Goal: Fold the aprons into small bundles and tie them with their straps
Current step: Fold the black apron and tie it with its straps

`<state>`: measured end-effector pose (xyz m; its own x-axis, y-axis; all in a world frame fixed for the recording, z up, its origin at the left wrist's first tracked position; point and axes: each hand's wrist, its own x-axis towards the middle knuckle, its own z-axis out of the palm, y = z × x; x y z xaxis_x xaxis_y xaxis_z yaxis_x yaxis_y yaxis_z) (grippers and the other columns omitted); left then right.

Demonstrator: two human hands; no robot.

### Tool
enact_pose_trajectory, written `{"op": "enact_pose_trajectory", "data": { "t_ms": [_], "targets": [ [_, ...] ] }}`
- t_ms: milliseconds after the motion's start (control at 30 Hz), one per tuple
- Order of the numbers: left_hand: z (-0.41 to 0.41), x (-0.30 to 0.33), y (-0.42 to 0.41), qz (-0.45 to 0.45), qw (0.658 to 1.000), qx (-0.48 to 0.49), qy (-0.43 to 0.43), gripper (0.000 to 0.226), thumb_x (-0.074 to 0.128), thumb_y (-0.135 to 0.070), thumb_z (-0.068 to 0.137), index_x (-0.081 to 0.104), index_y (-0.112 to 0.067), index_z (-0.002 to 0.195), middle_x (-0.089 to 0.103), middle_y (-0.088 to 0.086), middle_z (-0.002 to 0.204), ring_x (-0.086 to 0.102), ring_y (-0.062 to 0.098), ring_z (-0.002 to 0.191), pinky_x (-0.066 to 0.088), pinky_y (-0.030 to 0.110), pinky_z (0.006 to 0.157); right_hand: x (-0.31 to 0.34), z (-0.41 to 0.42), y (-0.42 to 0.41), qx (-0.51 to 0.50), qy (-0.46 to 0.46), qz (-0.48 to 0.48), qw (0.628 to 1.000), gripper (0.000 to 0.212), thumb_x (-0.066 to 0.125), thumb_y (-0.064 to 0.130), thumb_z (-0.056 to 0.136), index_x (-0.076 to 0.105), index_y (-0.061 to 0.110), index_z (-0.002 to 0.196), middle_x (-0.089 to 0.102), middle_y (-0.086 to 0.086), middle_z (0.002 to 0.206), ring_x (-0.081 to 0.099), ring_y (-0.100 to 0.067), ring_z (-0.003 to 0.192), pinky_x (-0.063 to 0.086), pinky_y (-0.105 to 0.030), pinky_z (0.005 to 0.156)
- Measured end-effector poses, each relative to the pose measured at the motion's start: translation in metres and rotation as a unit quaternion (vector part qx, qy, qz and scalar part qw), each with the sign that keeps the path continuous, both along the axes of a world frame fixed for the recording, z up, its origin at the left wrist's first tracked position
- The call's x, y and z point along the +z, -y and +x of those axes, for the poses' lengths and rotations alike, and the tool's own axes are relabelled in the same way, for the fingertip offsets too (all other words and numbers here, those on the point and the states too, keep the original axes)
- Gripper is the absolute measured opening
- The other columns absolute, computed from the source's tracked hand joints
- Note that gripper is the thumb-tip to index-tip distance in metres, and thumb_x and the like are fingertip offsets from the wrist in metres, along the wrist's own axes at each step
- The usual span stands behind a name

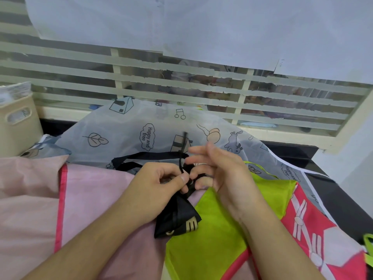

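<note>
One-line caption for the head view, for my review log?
Both hands, left hand and right hand, tie the black strap around a folded black apron bundle above spread aprons.

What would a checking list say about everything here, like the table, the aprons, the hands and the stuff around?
Surface: dark counter, mostly covered by spread aprons.
Job's things: black apron bundle folded small, its black strap looping up between the hands, tie not finished. Pink apron, lime green apron, red patterned apron and grey cartoon-print apron lie unfolded.
Clutter: beige basket at far left.
Grippers: left hand pinches the strap at the bundle's top; right hand hooks the strap, fingers loosely spread.
Cables: nothing seen.
Surroundings: striped window, white paper sheets above.
</note>
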<state>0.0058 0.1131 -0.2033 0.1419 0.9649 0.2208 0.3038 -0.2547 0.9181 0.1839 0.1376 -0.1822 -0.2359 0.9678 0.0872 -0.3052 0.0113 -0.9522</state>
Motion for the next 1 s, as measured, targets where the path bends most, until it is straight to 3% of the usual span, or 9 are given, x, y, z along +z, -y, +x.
{"op": "enact_pose_trajectory", "data": {
  "t_ms": [100, 167, 233, 300, 433, 533, 667, 867, 1000],
  "targets": [
    [-0.003, 0.0, -0.003, -0.037, 0.997, 0.029, 0.064, 0.029, 0.064, -0.012, 0.101, 0.075, 0.0, 0.077, 0.072, 0.007, 0.069, 0.051, 0.001, 0.049, 0.038, 0.012, 0.053, 0.002, 0.007, 0.0, -0.026, 0.001, -0.005, 1.0, 0.031, 0.067, 0.017, 0.095, 0.062, -0.003, 0.118, 0.068, -0.021, 0.1, 0.067, -0.03, 0.069, 0.057, -0.034, 0.054],
    [-0.005, -0.001, -0.005, -0.059, 0.993, 0.031, 0.093, 0.029, 0.064, -0.014, 0.101, 0.075, 0.001, 0.08, 0.072, 0.013, 0.071, 0.046, 0.006, 0.045, 0.034, 0.016, 0.047, -0.002, 0.006, 0.003, -0.042, 0.125, 0.059, 0.989, 0.021, 0.074, 0.007, 0.091, 0.066, 0.004, 0.11, 0.067, -0.015, 0.094, 0.065, -0.029, 0.063, 0.056, -0.036, 0.055],
    [-0.006, -0.001, -0.005, -0.062, 0.993, 0.027, 0.099, 0.027, 0.064, -0.016, 0.101, 0.077, -0.001, 0.082, 0.071, 0.021, 0.075, 0.046, 0.012, 0.049, 0.035, 0.019, 0.046, -0.008, 0.001, 0.003, -0.044, 0.267, 0.145, 0.952, 0.018, 0.08, 0.007, 0.086, 0.071, 0.016, 0.099, 0.07, -0.008, 0.089, 0.066, -0.029, 0.066, 0.058, -0.037, 0.063],
    [-0.006, 0.0, -0.006, -0.059, 0.994, 0.023, 0.091, 0.027, 0.064, -0.017, 0.101, 0.077, -0.005, 0.081, 0.068, 0.025, 0.076, 0.048, 0.015, 0.052, 0.036, 0.022, 0.048, -0.011, -0.005, 0.001, -0.05, 0.324, 0.185, 0.926, 0.019, 0.082, 0.005, 0.083, 0.072, 0.02, 0.091, 0.07, -0.004, 0.082, 0.064, -0.02, 0.068, 0.055, -0.028, 0.065],
    [-0.005, 0.0, -0.006, -0.074, 0.992, 0.02, 0.097, 0.025, 0.064, -0.016, 0.101, 0.079, -0.007, 0.083, 0.074, 0.013, 0.076, 0.055, 0.01, 0.056, 0.041, 0.022, 0.049, -0.014, -0.004, -0.002, -0.093, 0.323, 0.186, 0.923, 0.022, 0.073, 0.001, 0.088, 0.071, 0.02, 0.079, 0.066, -0.006, 0.067, 0.064, -0.025, 0.065, 0.058, -0.045, 0.065],
    [-0.006, 0.0, -0.008, -0.082, 0.992, 0.024, 0.093, 0.024, 0.064, -0.015, 0.101, 0.078, -0.007, 0.084, 0.074, 0.012, 0.076, 0.058, 0.01, 0.059, 0.043, 0.023, 0.049, -0.017, -0.002, -0.004, -0.087, 0.326, 0.173, 0.925, 0.021, 0.071, 0.005, 0.091, 0.068, 0.022, 0.08, 0.066, -0.01, 0.07, 0.066, -0.029, 0.067, 0.058, -0.056, 0.066],
    [-0.007, -0.001, -0.007, -0.081, 0.993, 0.016, 0.088, 0.022, 0.064, -0.012, 0.101, 0.079, -0.009, 0.084, 0.074, 0.011, 0.074, 0.057, 0.011, 0.059, 0.042, 0.02, 0.048, -0.016, -0.006, 0.001, -0.063, 0.304, 0.183, 0.933, 0.013, 0.077, 0.021, 0.09, 0.065, 0.027, 0.092, 0.067, -0.002, 0.079, 0.064, -0.03, 0.071, 0.059, -0.05, 0.064],
    [-0.007, -0.001, -0.008, -0.089, 0.991, 0.014, 0.102, 0.02, 0.066, -0.016, 0.1, 0.078, -0.007, 0.088, 0.075, 0.013, 0.078, 0.062, 0.013, 0.065, 0.041, 0.021, 0.049, -0.016, -0.007, 0.0, -0.065, 0.308, 0.181, 0.932, 0.027, 0.07, -0.004, 0.09, 0.068, 0.022, 0.093, 0.066, -0.009, 0.079, 0.064, -0.025, 0.066, 0.056, -0.035, 0.058],
    [-0.007, -0.001, -0.009, -0.086, 0.99, 0.021, 0.111, 0.016, 0.068, -0.014, 0.098, 0.078, -0.003, 0.093, 0.076, 0.015, 0.079, 0.067, 0.014, 0.069, 0.045, 0.02, 0.051, -0.019, -0.009, -0.002, -0.05, 0.3, 0.155, 0.94, 0.03, 0.062, -0.006, 0.094, 0.067, 0.023, 0.095, 0.062, -0.011, 0.079, 0.059, -0.015, 0.062, 0.057, -0.04, 0.059]
  ]
}}
